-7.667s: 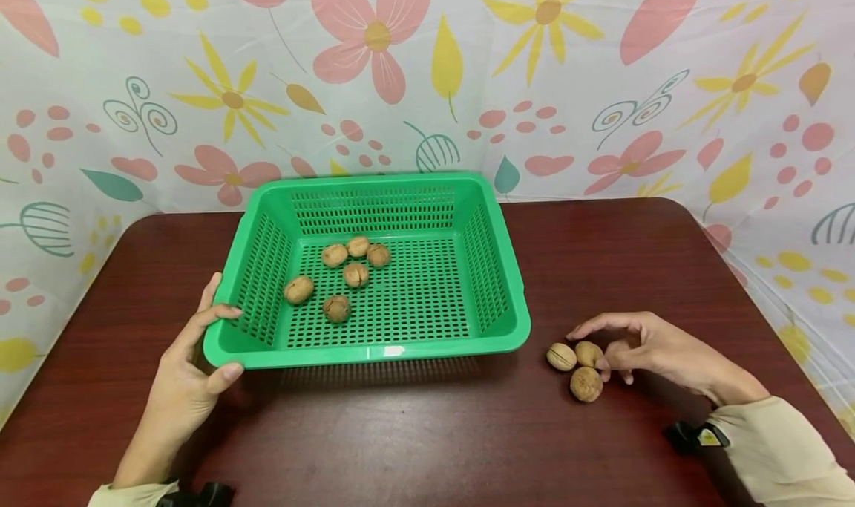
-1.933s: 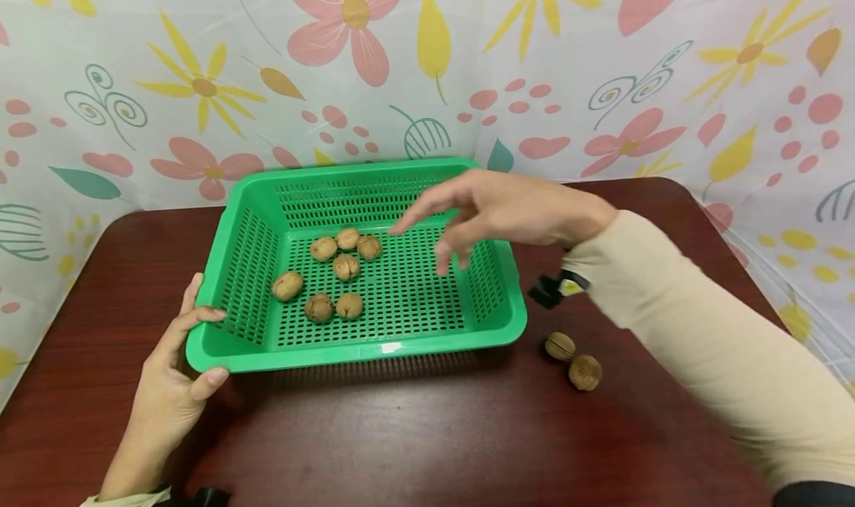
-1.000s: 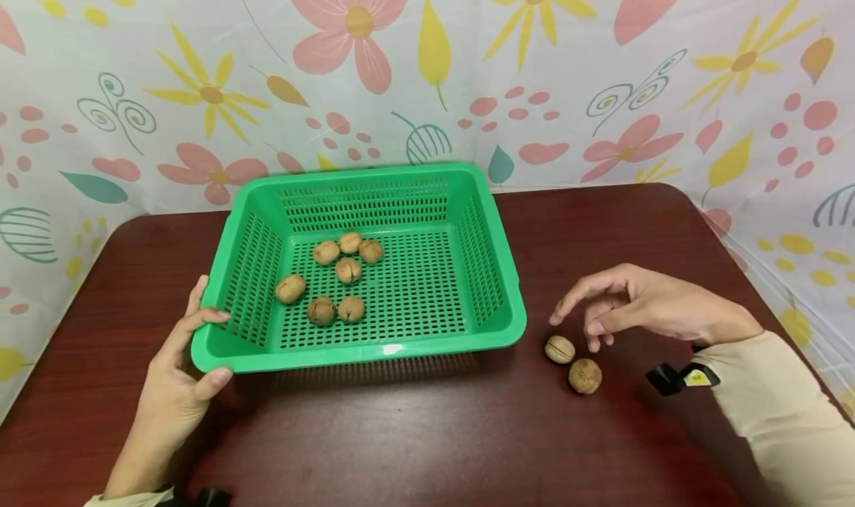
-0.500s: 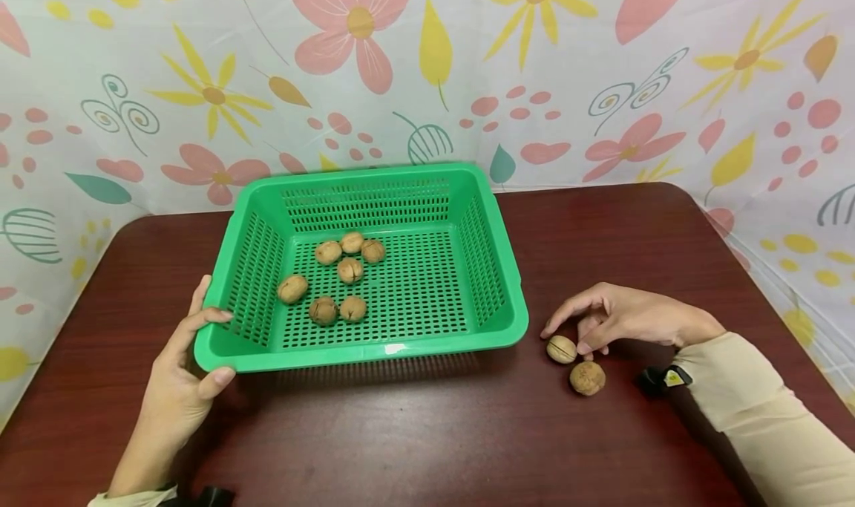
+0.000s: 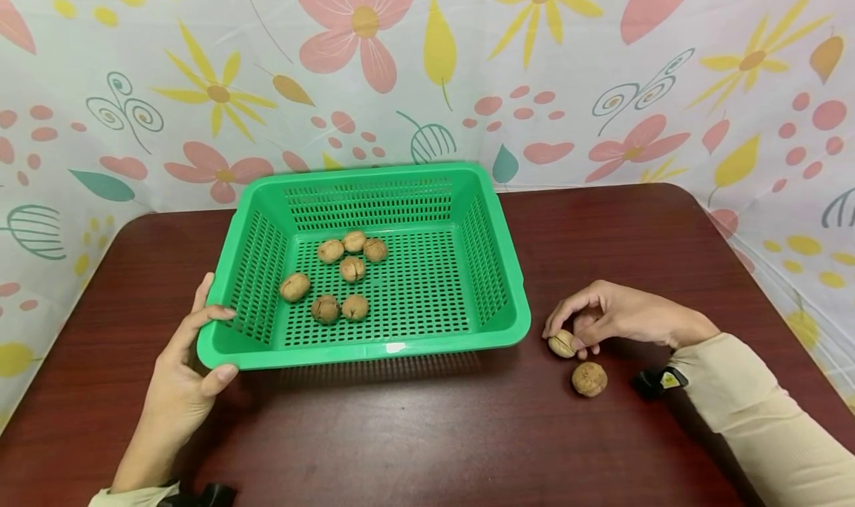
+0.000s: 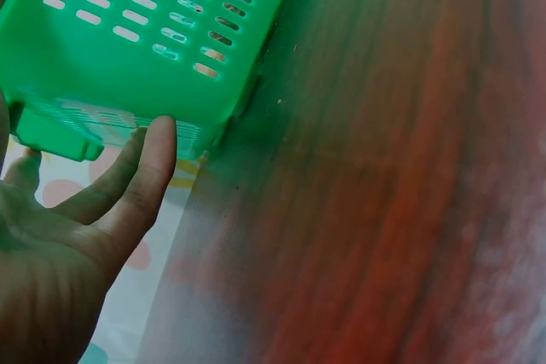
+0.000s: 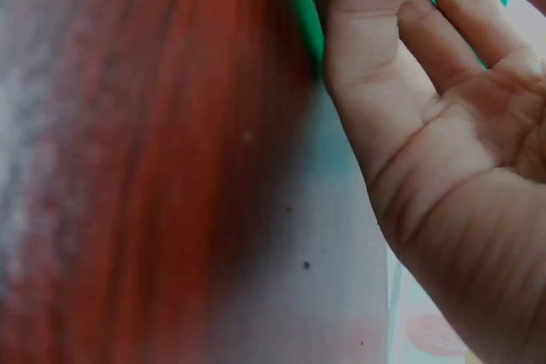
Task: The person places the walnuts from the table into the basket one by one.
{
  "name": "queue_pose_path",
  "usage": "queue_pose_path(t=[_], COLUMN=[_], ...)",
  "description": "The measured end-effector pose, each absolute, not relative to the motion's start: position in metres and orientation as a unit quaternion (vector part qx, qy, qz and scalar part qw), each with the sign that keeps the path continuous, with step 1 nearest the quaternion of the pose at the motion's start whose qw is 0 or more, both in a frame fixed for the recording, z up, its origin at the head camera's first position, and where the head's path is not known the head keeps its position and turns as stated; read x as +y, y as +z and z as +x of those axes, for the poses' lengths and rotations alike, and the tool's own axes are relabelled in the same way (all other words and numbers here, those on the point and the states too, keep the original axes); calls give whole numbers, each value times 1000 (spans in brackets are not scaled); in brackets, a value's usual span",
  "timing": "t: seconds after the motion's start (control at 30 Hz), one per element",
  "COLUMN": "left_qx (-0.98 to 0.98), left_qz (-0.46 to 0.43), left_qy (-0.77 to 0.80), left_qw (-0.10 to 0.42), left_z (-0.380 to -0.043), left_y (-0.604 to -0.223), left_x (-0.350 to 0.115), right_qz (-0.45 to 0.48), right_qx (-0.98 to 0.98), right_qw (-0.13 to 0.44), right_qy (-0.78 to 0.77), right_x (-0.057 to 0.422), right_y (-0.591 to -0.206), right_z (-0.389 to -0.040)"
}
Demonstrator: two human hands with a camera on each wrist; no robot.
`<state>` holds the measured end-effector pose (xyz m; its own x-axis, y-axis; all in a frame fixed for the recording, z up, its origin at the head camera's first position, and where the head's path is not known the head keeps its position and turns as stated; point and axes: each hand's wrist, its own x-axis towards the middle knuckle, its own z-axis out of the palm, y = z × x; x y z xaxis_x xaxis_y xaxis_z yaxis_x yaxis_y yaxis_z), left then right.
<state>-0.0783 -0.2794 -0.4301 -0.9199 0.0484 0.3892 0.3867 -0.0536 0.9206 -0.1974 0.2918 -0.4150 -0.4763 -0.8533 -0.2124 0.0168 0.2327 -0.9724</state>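
A green plastic basket (image 5: 427, 349) with slotted sides stands on the table, several walnuts (image 5: 352, 269) lying in its left half. My left hand (image 5: 180, 377) grips its near left corner, thumb on the front rim and index finger over the left rim. In the left wrist view, fingers reach under the rim along the slotted outer wall (image 6: 111, 83). Right of the basket, my right hand (image 5: 617, 318) pinches a cracked walnut (image 5: 561, 344) between thumb and fingers, low over the table. A second walnut (image 5: 589, 379) lies just in front of that hand. The right wrist view hides the pinched walnut.
The dark red-brown table (image 5: 414, 447) has rounded far corners. Behind it and along the sides hangs a white cloth (image 5: 467, 47) printed with flowers and leaves. Each wrist wears a black camera strap, like the one on the right (image 5: 657, 381).
Since the oldest frame, a walnut has gone from the table into the basket. My right hand came back from over the basket, lowered, and now pinches another walnut. My left hand keeps its grip.
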Motion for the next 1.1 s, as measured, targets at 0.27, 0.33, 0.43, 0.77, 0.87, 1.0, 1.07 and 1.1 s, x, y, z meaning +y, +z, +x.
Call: queue_pose_path(t=[0.27,0.33,0.43,0.77,0.87,1.0,1.07,1.1], left_qx=[-680,-679,-680,-686,-687,-693,-695,-695], left_qz=[-149,-152,-155,-162,-161,-149,-141,-138], left_qy=[-708,-709,-707,-698,-698,-696,-695,-696], left_qw=[115,114,114,123,122,119,117,116], left_z=[-77,-78,-78,-78,-78,-77,-76,-75], left_y=[-428,-427,-428,-431,-430,-428,-428,-428], left_x=[-278,-278,-279,-280,-279,-280,-280,-280], right_qz=[-293,-283,-272,-258,-250,-244,-235,-229], right_qx=[684,688,685,687,692,686,678,674], right_qw=[363,349,327,284,276,268,275,280], right_qy=[-560,-570,-591,-617,-618,-631,-640,-644], right_x=[296,296,294,277,268,252,240,234], right_y=[-399,-393,-382,-337,-324,-310,-304,-300], right_z=[-201,-202,-203,-211,-211,-213,-215,-216])
